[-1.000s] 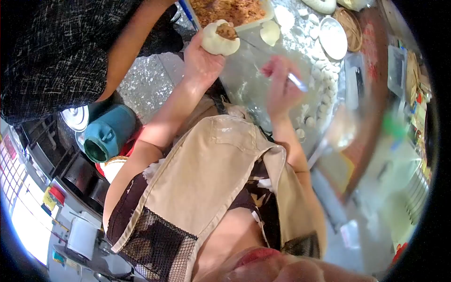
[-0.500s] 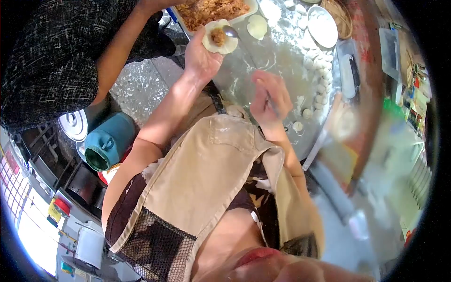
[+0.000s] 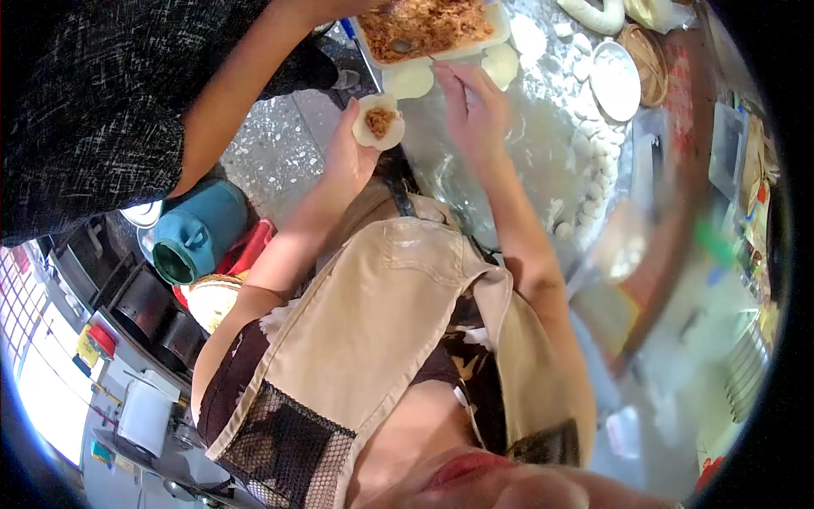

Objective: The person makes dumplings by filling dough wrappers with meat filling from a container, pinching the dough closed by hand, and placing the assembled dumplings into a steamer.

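My left hand (image 3: 352, 154) is closed round the edge of a round dough wrapper (image 3: 367, 140), with a mound of orange-brown filling (image 3: 379, 123) in its middle. My right hand (image 3: 475, 110) is pinched at the near side of a white tray (image 3: 502, 30) full of the same filling. A spoon (image 3: 401, 46) has its bowl in that filling, and its thin handle runs to my right fingertips. Flat wrappers (image 3: 409, 82) lie on the worktop beside the tray, one of them (image 3: 500, 66) just beyond my right hand.
Small dough pieces (image 3: 587, 131) line the floury worktop (image 3: 530, 127) on the right. Behind them are a white bowl (image 3: 615, 81), a wicker basket (image 3: 646, 64) and a thick dough roll (image 3: 593, 13). A co-worker's arm (image 3: 246, 76) reaches in at the tray. A blue-green container (image 3: 203, 229) stands lower left.
The spoon has moved from the wrapper into the tray's filling. My right hand has gone up towards the tray. My left hand with the wrapper sits slightly lower in view.
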`<state>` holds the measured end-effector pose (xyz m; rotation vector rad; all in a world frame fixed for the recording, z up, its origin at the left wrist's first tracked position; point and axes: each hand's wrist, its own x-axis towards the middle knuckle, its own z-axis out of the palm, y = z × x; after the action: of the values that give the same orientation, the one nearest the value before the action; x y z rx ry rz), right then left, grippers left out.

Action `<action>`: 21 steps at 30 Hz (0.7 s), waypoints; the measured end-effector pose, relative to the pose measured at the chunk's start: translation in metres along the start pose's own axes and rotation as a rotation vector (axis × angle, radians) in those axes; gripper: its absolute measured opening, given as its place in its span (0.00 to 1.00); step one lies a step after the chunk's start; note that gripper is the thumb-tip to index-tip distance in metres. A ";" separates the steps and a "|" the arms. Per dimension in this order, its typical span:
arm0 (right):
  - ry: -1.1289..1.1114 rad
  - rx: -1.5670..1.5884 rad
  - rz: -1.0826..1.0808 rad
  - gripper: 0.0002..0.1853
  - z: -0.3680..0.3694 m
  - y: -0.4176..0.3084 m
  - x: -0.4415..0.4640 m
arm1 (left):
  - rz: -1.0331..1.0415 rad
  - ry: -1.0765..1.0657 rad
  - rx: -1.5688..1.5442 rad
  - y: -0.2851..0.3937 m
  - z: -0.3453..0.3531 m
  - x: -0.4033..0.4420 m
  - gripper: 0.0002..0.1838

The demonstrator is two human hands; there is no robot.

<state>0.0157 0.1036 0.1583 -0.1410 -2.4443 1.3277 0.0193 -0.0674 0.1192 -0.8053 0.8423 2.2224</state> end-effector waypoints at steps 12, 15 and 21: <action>0.020 0.112 0.112 0.04 0.008 0.007 0.000 | 0.084 0.099 -0.058 0.021 0.010 0.010 0.21; 0.072 0.338 0.349 0.08 0.004 0.010 0.002 | 0.126 0.077 -0.057 0.023 0.012 0.012 0.21; 0.256 0.733 0.670 0.15 -0.011 0.013 0.002 | 0.178 0.014 -0.103 0.027 0.014 0.012 0.21</action>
<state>0.0168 0.1200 0.1537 -0.9182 -1.6011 2.2189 -0.0115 -0.0695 0.1289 -0.8225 0.8405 2.4356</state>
